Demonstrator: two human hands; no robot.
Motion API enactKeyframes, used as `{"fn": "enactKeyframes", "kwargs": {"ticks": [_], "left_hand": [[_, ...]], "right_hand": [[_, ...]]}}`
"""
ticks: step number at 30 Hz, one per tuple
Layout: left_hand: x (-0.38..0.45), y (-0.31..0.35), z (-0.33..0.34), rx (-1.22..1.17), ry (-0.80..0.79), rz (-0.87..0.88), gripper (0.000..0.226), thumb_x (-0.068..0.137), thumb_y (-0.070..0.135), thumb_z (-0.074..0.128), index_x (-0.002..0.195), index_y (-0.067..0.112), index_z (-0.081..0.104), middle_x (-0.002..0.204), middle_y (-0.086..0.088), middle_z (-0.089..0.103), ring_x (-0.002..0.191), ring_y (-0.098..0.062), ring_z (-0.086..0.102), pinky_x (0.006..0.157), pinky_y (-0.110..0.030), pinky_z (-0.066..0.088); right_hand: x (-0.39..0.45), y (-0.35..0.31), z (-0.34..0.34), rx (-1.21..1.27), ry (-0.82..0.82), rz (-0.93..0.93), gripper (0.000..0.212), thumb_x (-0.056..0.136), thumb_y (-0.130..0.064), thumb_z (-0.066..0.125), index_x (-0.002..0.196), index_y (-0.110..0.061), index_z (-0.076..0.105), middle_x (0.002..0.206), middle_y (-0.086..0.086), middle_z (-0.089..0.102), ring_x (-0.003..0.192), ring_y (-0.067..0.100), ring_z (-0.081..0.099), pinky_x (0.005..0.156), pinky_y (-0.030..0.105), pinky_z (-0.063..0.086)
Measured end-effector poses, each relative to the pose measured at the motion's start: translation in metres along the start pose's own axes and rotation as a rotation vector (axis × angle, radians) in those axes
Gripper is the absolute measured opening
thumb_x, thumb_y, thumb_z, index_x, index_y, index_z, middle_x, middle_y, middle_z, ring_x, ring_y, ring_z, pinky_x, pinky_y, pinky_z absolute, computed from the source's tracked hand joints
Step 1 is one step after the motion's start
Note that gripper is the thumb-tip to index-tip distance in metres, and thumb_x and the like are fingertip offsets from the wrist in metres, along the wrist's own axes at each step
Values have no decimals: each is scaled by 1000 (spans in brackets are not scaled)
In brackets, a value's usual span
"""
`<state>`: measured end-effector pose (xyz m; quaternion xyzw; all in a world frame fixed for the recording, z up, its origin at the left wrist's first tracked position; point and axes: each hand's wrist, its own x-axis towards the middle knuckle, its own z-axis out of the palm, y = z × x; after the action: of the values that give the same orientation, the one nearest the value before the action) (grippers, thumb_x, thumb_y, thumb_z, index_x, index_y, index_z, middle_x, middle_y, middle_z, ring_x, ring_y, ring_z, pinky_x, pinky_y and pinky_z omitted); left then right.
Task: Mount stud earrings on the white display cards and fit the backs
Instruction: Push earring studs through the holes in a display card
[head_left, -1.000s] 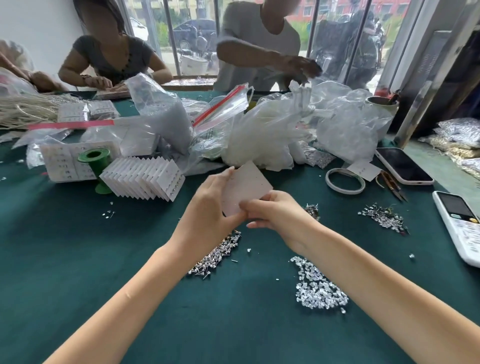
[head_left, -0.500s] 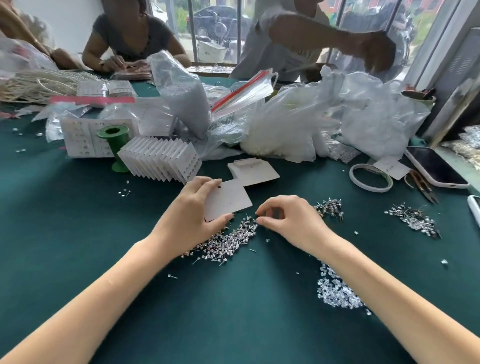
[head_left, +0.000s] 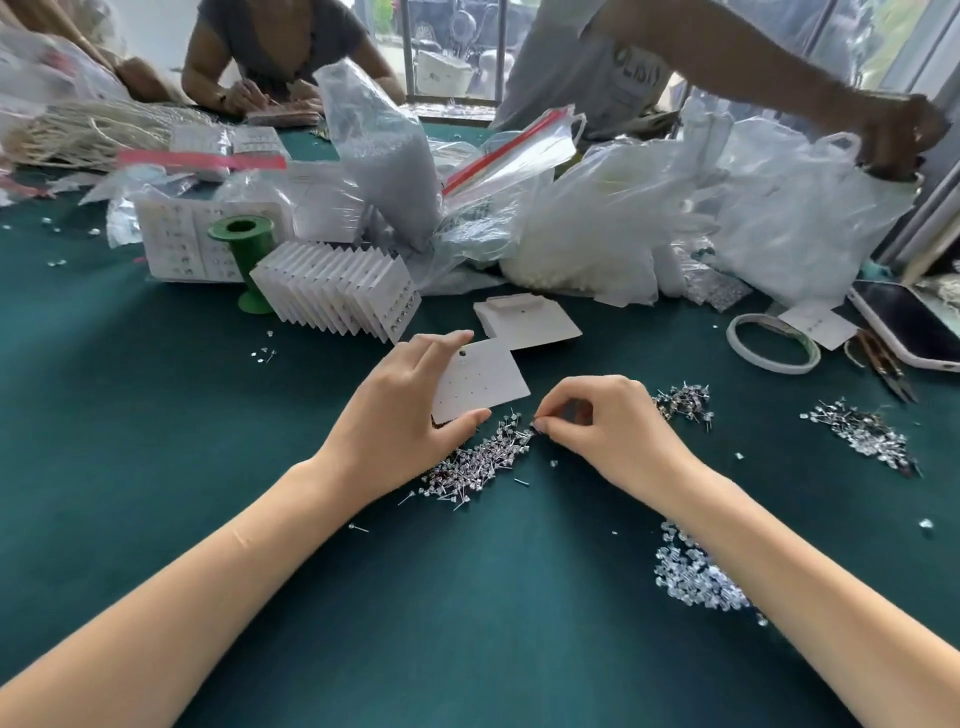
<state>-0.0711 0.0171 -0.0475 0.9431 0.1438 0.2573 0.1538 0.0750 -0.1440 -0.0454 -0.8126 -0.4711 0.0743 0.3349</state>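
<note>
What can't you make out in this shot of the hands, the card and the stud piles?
All in the head view:
- Whether the right hand has a stud: the pinched fingertips cover it at the stud pile.
- The white card: its lower left corner is behind the left hand.
- The clear pile: partly hidden by the right forearm; pieces too small to identify.
- The phone: cut off by the right edge.

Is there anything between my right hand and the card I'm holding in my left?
Nothing visible. The right hand pinches at the top end of the stud pile, just right of the card in the left hand. Only bare green cloth lies between them.
</note>
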Motion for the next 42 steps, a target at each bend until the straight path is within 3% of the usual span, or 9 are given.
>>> {"fn": "enactKeyframes", "kwargs": {"ticks": [3,9,11,13,17,22,28,33,42], "left_hand": [[-2,3,0,-35,-18,5,75,78,42,71,140,16,38,126,-2,55,117,-16,49,98,-16,29],[-5,13,-3,-123,-74,28,87,72,52,71,144,27,30,120,1,59,112,-12,51,92,-14,33],[-6,18,-4,-175,-82,30,97,68,55,73,146,39,18,117,5,60,108,-4,49,89,-7,31],[-7,23,-6,-217,-93,44,104,67,54,75,145,48,8,113,9,62,106,-1,48,88,-2,30],[-9,29,-6,-289,-111,39,108,66,50,77,146,47,5,112,16,63,110,-4,51,93,-13,36],[-11,32,-5,-284,-111,60,109,66,47,78,148,40,6,108,17,64,105,-1,51,89,-5,33],[-12,36,-4,-260,-122,91,112,68,48,76,150,30,3,105,15,66,101,-5,52,86,-14,38],[-13,35,-1,-281,-106,111,118,68,41,77,148,33,-10,99,13,66,98,-3,54,87,-12,39],[-14,36,-1,-253,-81,171,111,69,43,65,148,26,-11,86,16,64,90,-3,51,88,-5,32]], "right_hand": [[1,-3,-10,112,-24,43,14,81,-9,74,74,-22,72,66,-11,68,60,-4,59,62,8,44],[2,-22,-28,278,-58,30,16,77,-5,74,72,-20,74,72,-4,73,70,11,69,75,33,55],[-1,-32,-26,260,-74,-41,19,78,-3,73,72,-21,74,68,-9,71,64,12,65,69,30,54],[-6,-40,-21,196,-95,-114,18,79,-4,71,73,-20,73,60,-20,63,54,5,53,58,16,44],[-10,-48,-10,161,-66,-158,12,82,-4,71,78,-15,72,58,-19,56,57,1,50,59,9,39],[-12,-50,-6,184,-33,-135,10,81,-5,74,77,-14,71,67,-12,64,59,1,52,61,10,42],[-14,-52,-5,188,-24,-122,16,80,-5,74,73,-19,69,66,-11,65,58,-1,53,60,8,40],[-16,-51,-2,91,-35,-173,10,84,-5,69,79,-14,71,71,-6,65,63,8,54,65,21,46],[-22,-53,1,-64,18,-328,7,87,-3,65,82,-6,69,79,6,64,70,23,57,66,41,49]]}}
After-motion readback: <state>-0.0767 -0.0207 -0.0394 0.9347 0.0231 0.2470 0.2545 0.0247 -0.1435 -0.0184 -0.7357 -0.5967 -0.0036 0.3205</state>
